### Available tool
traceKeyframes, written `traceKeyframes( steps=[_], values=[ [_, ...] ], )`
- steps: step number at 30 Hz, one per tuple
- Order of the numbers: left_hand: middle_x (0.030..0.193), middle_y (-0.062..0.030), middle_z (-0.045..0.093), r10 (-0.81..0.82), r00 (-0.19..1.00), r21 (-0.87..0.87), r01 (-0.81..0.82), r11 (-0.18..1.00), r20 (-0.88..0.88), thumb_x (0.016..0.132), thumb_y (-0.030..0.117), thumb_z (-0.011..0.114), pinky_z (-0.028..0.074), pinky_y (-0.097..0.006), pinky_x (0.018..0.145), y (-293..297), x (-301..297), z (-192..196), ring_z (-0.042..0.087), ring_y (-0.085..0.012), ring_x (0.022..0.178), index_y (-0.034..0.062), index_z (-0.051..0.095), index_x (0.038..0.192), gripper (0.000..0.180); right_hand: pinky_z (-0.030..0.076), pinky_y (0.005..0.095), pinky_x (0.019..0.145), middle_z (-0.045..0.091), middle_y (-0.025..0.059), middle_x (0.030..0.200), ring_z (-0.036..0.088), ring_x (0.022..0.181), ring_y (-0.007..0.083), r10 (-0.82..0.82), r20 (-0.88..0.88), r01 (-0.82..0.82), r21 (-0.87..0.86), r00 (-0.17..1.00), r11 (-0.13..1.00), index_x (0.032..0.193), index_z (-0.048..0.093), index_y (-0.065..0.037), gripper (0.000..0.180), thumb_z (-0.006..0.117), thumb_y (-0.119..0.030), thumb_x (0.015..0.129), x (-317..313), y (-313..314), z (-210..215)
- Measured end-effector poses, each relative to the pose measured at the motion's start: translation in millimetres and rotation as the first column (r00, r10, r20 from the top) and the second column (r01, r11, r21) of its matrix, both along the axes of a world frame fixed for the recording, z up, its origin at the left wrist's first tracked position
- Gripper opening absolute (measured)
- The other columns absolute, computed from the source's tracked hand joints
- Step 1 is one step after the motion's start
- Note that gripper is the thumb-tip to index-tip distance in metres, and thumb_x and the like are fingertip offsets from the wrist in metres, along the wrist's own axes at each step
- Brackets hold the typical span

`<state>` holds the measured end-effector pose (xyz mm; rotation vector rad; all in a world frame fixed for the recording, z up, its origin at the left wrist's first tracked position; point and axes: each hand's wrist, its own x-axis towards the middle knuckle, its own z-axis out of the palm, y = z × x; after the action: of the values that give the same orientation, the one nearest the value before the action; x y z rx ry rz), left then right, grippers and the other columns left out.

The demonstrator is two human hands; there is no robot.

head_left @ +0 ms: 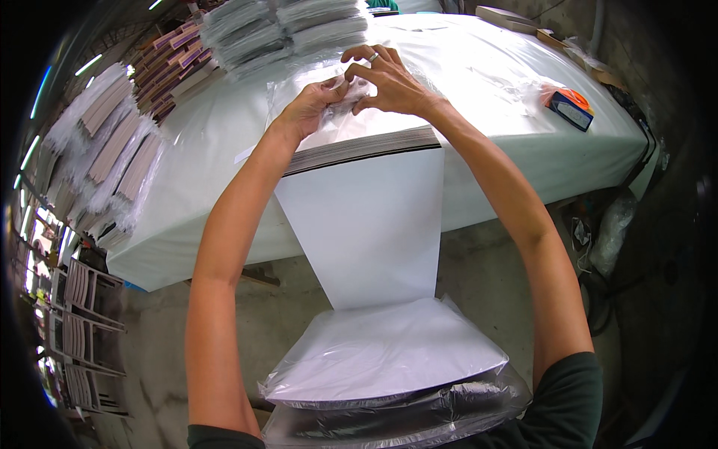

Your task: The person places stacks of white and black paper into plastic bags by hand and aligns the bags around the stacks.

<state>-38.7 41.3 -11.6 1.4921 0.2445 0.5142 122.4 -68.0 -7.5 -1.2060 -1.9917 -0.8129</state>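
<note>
Over the covered table, my left hand [317, 103] pinches the crumpled clear plastic bag [351, 97]. Beside it, my right hand [395, 81], with a ring on one finger, has its thumb and fingers curled around the same bunched plastic. Just below both hands, a thick stack of flat sheets [366, 153] shows its layered edge at the table's front. Its white front face [366, 224] slopes down toward me. At the lower end of that face lies a white bundle in clear plastic [381, 352], close to my body.
Wrapped bundles stand in piles at the far side [288, 34] and left [105, 150] of the pale table cover [508, 67]. An orange and dark blue tape dispenser [570, 108] sits right. Stacked chairs [90, 329] stand on the floor at left.
</note>
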Motion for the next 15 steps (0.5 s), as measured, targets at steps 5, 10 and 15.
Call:
traceKeyframes(
  steps=[5, 10, 15],
  values=[
    [0.108, -0.0164, 0.056, 0.017, 0.998, -0.071, -0.013, 0.997, 0.064, 0.085, 0.0, 0.05, 0.048, -0.025, 0.083, 12, -7, 5, 0.059, -0.0181, 0.093, -0.0094, 0.034, 0.125, 0.044, 0.03, 0.0357, 0.103, 0.054, -0.0017, 0.115, 0.044, 0.111, 0.0183, 0.034, 0.193, -0.038, 0.014, 0.981, 0.999, 0.093, 0.063, -0.013, 0.022, 0.068, -0.013, 0.072, 3, 3, -5],
    [0.112, -0.0176, 0.056, 0.254, 0.91, -0.045, -0.253, 0.966, 0.329, 0.085, 0.005, 0.054, 0.041, -0.02, 0.057, 46, -66, 41, 0.057, -0.0089, 0.078, -0.008, 0.034, 0.127, 0.047, 0.049, 0.0328, 0.08, 0.061, 0.0038, 0.101, 0.06, 0.082, 0.0217, -0.016, 0.15, 0.065, -0.326, 0.989, 0.943, 0.092, 0.057, -0.007, 0.017, 0.054, 0.004, 0.079, 7, -1, -11],
    [0.117, -0.0149, 0.055, 0.241, 0.527, 0.569, -0.649, -0.505, 0.815, 0.084, 0.013, 0.055, 0.045, -0.034, 0.08, 28, -224, 109, 0.056, -0.0231, 0.097, 0.002, 0.049, 0.122, 0.04, 0.049, 0.0385, 0.07, 0.062, 0.0145, 0.075, 0.062, 0.079, 0.0283, -0.349, 0.046, 0.277, -0.708, 0.936, 0.649, 0.114, 0.045, -0.006, 0.032, 0.056, -0.009, 0.083, 26, -11, -15]
  ],
)
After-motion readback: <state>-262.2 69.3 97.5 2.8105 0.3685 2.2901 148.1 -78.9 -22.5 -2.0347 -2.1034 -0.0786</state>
